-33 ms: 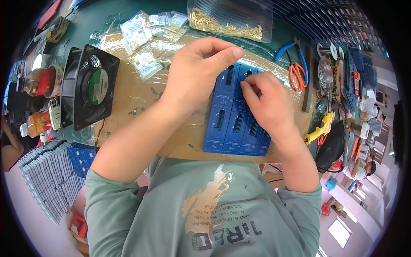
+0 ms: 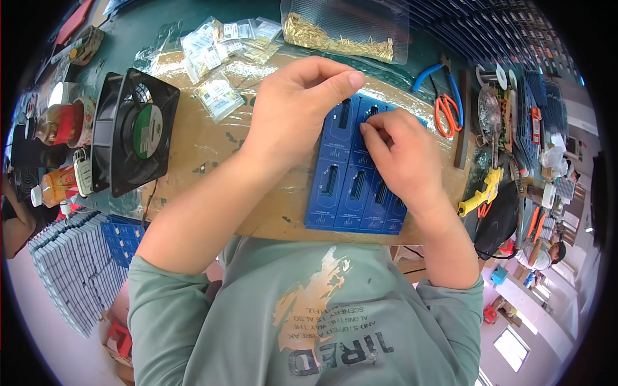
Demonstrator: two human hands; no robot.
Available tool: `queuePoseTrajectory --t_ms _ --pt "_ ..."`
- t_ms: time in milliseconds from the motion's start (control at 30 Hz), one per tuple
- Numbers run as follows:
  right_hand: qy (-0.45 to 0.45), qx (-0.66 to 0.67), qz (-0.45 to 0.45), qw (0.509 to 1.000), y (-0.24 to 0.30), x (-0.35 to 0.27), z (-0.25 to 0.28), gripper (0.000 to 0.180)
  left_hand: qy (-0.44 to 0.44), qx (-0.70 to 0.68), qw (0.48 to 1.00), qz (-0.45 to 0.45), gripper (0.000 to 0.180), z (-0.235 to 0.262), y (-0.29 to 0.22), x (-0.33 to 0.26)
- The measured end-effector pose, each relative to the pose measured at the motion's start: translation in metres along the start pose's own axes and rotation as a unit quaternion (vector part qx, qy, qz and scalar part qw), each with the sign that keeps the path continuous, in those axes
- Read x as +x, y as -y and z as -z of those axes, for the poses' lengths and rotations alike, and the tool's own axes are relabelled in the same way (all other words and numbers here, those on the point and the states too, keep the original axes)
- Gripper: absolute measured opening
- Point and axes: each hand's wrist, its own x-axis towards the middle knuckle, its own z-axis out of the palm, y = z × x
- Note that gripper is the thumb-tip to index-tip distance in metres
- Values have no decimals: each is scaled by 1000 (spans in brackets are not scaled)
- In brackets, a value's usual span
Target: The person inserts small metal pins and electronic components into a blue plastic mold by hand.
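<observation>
A blue circuit board panel [image 2: 347, 154] lies on the brown work surface before me, with long black connectors [image 2: 329, 181] standing in several of its sections. My left hand [image 2: 293, 106] hovers over the panel's upper left corner, its thumb pressed to the curled fingers. Whatever is pinched there, if anything, is hidden. Over the right part of the panel, my right hand [image 2: 405, 154] is closed too, fingers bent inward and thumb tip near the forefinger. I cannot make out anything between them. The hand covers part of the panel's upper right.
Beyond the panel sits a clear plastic box [image 2: 376, 16] with golden pins [image 2: 335, 38]. Small clear packets [image 2: 219, 96] lie left of it. Blue-handled cutters [image 2: 458, 96] and orange-handled scissors [image 2: 444, 116] are at the right. A black fan [image 2: 106, 138] stands on the left.
</observation>
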Motion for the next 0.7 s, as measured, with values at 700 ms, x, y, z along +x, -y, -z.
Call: queuePoseTrajectory --t_ms 700 --pt "-75 24 -9 997 -18 4 10 18 14 -13 1000 20 20 -5 -3 -3"
